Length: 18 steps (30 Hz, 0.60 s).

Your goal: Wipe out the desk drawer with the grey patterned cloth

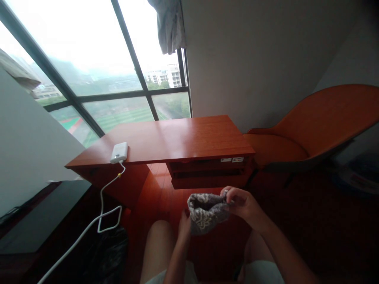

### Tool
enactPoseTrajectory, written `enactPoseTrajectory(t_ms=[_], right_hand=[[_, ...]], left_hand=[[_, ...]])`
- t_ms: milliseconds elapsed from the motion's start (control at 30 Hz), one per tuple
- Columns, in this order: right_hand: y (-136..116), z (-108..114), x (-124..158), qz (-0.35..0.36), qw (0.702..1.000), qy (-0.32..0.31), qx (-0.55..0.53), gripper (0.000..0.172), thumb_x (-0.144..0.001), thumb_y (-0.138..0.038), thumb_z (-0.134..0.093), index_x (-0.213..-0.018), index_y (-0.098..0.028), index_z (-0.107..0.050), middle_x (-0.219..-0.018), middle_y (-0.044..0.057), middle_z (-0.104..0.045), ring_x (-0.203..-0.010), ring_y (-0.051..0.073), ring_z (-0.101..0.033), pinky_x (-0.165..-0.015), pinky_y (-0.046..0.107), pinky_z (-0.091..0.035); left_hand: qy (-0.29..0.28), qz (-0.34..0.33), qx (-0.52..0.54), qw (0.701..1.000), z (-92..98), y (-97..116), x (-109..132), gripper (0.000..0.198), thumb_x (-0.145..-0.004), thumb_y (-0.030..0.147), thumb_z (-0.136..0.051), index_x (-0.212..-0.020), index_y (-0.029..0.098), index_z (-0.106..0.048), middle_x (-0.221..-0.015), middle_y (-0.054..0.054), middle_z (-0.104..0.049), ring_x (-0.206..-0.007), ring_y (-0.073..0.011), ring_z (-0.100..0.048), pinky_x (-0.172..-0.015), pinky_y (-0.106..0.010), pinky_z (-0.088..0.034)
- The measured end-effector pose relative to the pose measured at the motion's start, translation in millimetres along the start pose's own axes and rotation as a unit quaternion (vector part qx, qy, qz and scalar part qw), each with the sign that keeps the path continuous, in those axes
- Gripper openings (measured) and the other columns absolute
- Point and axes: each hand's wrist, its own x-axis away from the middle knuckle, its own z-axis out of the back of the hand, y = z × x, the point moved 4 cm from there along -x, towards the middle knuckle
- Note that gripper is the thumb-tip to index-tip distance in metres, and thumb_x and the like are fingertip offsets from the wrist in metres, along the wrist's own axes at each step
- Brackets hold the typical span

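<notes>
A soft grey cloth item with a cream pattern (204, 219), shaped like a small bag or knitted cap, hangs between my hands above my lap. Its dark opening faces up and gapes partway. My right hand (241, 203) pinches the gathered right end of the rim between thumb and fingers. At the left side my left hand (184, 225) is closed against the cloth, with most of its fingers hidden behind it. What lies inside the item, if anything, is too dark to make out.
Ahead stands a red-brown wooden desk (183, 138) with open shelves below. A white power bank (119, 152) lies at its left, its white cable (101, 199) looping down towards me. An orange chair (319, 122) is on the right, and a large window (97, 59) is behind the desk.
</notes>
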Motion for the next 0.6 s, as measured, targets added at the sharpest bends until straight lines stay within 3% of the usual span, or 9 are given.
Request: enactPoseTrajectory(t_ms=[67,100,167,233,300,367,433,500,600], right_hand=[[-3,-4,-9,-0.001,1.000,-0.003,0.024,0.019,-0.066,-0.020,-0.084,-0.075,-0.026,-0.069,-0.094,-0.001,-0.065,-0.094,0.013,-0.061,-0.083,0.026,-0.047],[-2,-6,-14,-0.002,0.999,-0.007,0.041,0.018,-0.066,-0.021,-0.083,-0.079,-0.027,-0.071,-0.094,-0.001,-0.065,-0.095,0.013,-0.061,-0.085,0.026,-0.046],[2,-6,-20,-0.008,0.997,-0.007,0.072,0.017,-0.069,-0.023,-0.082,-0.083,-0.027,-0.073,-0.095,-0.001,-0.066,-0.095,0.014,-0.061,-0.086,0.027,-0.046],[7,-1,-24,-0.009,0.996,0.009,0.093,0.015,-0.070,-0.025,-0.080,-0.083,-0.027,-0.073,-0.095,0.000,-0.065,-0.095,0.015,-0.062,-0.086,0.028,-0.046],[8,7,-23,0.003,0.992,0.035,0.121,0.013,-0.072,-0.027,-0.079,-0.084,-0.027,-0.072,-0.096,0.000,-0.065,-0.095,0.015,-0.062,-0.087,0.030,-0.047],[3,18,-19,0.019,0.986,0.049,0.161,0.012,-0.074,-0.029,-0.077,-0.085,-0.027,-0.073,-0.097,0.001,-0.064,-0.097,0.016,-0.061,-0.088,0.031,-0.047],[-3,27,-14,0.022,0.978,0.038,0.206,0.015,-0.076,-0.032,-0.076,-0.090,-0.028,-0.074,-0.099,0.001,-0.063,-0.098,0.017,-0.061,-0.087,0.032,-0.047],[-11,33,-9,0.015,0.966,0.012,0.257,0.018,-0.078,-0.034,-0.073,-0.095,-0.029,-0.075,-0.099,0.002,-0.062,-0.097,0.018,-0.061,-0.085,0.033,-0.048],[-20,41,-4,0.017,0.941,-0.017,0.338,0.012,-0.080,-0.036,-0.070,-0.088,-0.027,-0.074,-0.099,0.004,-0.061,-0.093,0.018,-0.060,-0.081,0.033,-0.048]], left_hand=[[0.017,-0.087,0.016,0.996,1.4,29,9,0.058,-0.068,0.043,-0.080,-0.119,0.020,-0.063,-0.121,-0.011,-0.069,-0.128,-0.0337,-0.056,-0.103,-0.040,-0.045],[-0.005,-0.128,0.035,0.991,-2.2,45,16,0.061,-0.075,0.047,-0.075,-0.128,0.022,-0.059,-0.126,-0.011,-0.067,-0.128,-0.0326,-0.055,-0.105,-0.042,-0.044],[-0.127,-0.151,0.068,0.978,-18.2,76,31,0.065,-0.086,0.057,-0.060,-0.142,0.025,-0.049,-0.131,-0.012,-0.065,-0.125,-0.0322,-0.058,-0.104,-0.046,-0.045],[-0.231,-0.192,0.021,0.954,-35.2,100,46,0.073,-0.082,0.053,-0.070,-0.145,0.026,-0.046,-0.140,-0.014,-0.059,-0.127,-0.0338,-0.056,-0.106,-0.046,-0.043],[-0.234,-0.256,-0.066,0.936,-45.5,116,52,0.066,-0.075,0.042,-0.080,-0.134,0.026,-0.058,-0.138,-0.013,-0.060,-0.127,-0.0341,-0.055,-0.107,-0.045,-0.043],[-0.188,-0.314,-0.149,0.918,-51.0,125,52,0.038,-0.074,0.033,-0.080,-0.110,0.024,-0.070,-0.127,-0.011,-0.065,-0.121,-0.0321,-0.058,-0.103,-0.042,-0.045],[-0.170,-0.349,-0.205,0.898,-55.5,129,51,0.015,-0.078,0.028,-0.076,-0.091,0.023,-0.071,-0.120,-0.011,-0.067,-0.114,-0.0296,-0.061,-0.097,-0.039,-0.047],[-0.187,-0.357,-0.235,0.884,-58.8,133,52,0.015,-0.078,0.024,-0.075,-0.093,0.023,-0.070,-0.126,-0.011,-0.065,-0.107,-0.0267,-0.063,-0.091,-0.036,-0.049],[-0.223,-0.352,-0.271,0.868,-60.4,141,56,0.033,-0.076,0.018,-0.074,-0.108,0.023,-0.067,-0.130,-0.011,-0.063,-0.097,-0.0220,-0.064,-0.084,-0.031,-0.050]])
